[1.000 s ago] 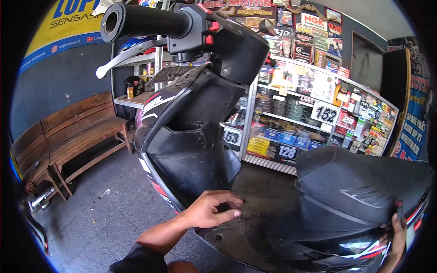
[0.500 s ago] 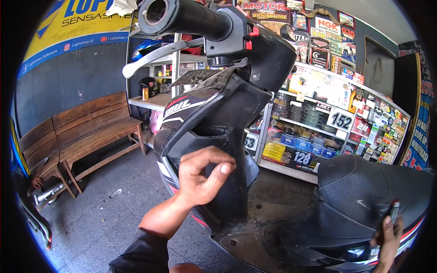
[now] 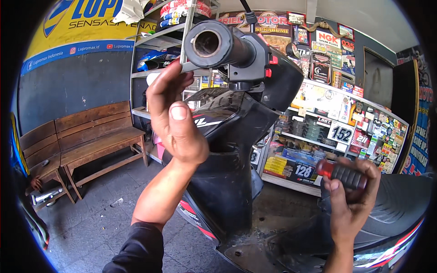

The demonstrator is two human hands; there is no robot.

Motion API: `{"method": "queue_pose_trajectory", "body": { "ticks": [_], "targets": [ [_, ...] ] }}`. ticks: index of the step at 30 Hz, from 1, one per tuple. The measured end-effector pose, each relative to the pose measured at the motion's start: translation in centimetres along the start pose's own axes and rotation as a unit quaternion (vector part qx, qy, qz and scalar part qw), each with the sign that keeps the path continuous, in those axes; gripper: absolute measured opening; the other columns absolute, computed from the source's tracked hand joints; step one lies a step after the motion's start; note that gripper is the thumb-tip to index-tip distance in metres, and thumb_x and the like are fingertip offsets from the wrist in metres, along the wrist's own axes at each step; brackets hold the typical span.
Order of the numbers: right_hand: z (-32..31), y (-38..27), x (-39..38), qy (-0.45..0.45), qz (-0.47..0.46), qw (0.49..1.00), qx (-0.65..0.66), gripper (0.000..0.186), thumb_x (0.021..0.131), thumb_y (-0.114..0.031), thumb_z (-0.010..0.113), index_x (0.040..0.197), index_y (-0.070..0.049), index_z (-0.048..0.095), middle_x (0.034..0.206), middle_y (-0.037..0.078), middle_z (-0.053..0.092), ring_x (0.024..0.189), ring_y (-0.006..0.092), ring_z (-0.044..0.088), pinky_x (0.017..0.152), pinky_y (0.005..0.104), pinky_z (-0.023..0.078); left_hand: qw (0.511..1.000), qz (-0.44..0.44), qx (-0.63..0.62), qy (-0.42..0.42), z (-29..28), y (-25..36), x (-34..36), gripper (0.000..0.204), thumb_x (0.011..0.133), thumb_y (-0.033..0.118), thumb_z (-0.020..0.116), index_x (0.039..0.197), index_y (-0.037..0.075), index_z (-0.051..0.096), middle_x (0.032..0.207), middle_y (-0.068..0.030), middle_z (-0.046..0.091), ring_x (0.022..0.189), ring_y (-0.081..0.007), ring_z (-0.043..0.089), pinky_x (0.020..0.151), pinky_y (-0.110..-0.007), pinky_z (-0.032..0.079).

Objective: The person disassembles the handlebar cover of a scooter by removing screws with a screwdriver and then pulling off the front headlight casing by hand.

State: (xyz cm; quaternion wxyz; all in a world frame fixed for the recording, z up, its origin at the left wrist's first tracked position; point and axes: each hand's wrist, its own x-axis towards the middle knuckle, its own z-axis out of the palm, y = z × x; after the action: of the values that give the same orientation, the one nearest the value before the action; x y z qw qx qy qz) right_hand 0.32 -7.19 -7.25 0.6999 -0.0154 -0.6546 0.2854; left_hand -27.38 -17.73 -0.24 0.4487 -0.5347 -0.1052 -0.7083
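Note:
My left hand [image 3: 180, 118] is raised at the scooter's brake lever [image 3: 190, 67], its fingers stretched up and apart from the thumb. Those fingers overlap the lever; whether they press on it I cannot tell. Just above and to the right is the end of the black handlebar [image 3: 208, 44], with a round hollow opening facing me. Over the front of the seat [image 3: 400, 195], my right hand [image 3: 353, 204] holds a ribbed black handlebar grip [image 3: 348, 176] with a red end pointing left. Its fingers wrap round the far side, and the thumb lies below.
The scooter's front panel [image 3: 227, 182] and footboard [image 3: 277, 236] fill the middle. A glass display counter [image 3: 291, 182] stands behind it. Wooden benches [image 3: 100, 143] line the left wall near a metal shelf [image 3: 175, 34]. Part of another person's hand [image 3: 36, 183] shows at the far left.
My left hand has risen from the front panel to the brake lever, its fingers uncurling. The right hand has come up and left from the seat side, carrying the grip. The view has shifted slightly.

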Motion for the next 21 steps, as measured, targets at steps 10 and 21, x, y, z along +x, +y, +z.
{"method": "queue_pose_trajectory", "body": {
  "ticks": [10, 21],
  "targets": [
    [2.9, 2.8, 1.3, 0.013, -0.109, 0.994, -0.004, 0.043, 0.086, 0.003, 0.067, 0.117, -0.006, 0.038, 0.124, 0.024, 0.054, 0.106, 0.0187, 0.060, 0.086, 0.0280, 0.053, 0.963, -0.014, -0.225, 0.149, 5.4, 1.6, -0.2, 0.019, 0.091, 0.003, 0.053, 0.108, 0.003, 0.045, 0.136, -0.0239, 0.046, 0.132, -0.0370, 0.044, 0.112, -0.055, 0.033],
    [4.0, 7.3, -0.1, 0.077, -0.178, 0.975, -0.111, 0.034, 0.089, -0.003, 0.067, 0.115, -0.001, 0.044, 0.123, 0.024, 0.055, 0.117, 0.0291, 0.055, 0.091, 0.0391, 0.056, 0.984, -0.024, -0.171, 0.043, 9.6, 9.3, -8.7, 0.024, 0.079, 0.011, 0.073, 0.076, 0.003, 0.051, 0.131, -0.0307, 0.052, 0.132, -0.0482, 0.043, 0.109, -0.059, 0.033]
  ]
}}
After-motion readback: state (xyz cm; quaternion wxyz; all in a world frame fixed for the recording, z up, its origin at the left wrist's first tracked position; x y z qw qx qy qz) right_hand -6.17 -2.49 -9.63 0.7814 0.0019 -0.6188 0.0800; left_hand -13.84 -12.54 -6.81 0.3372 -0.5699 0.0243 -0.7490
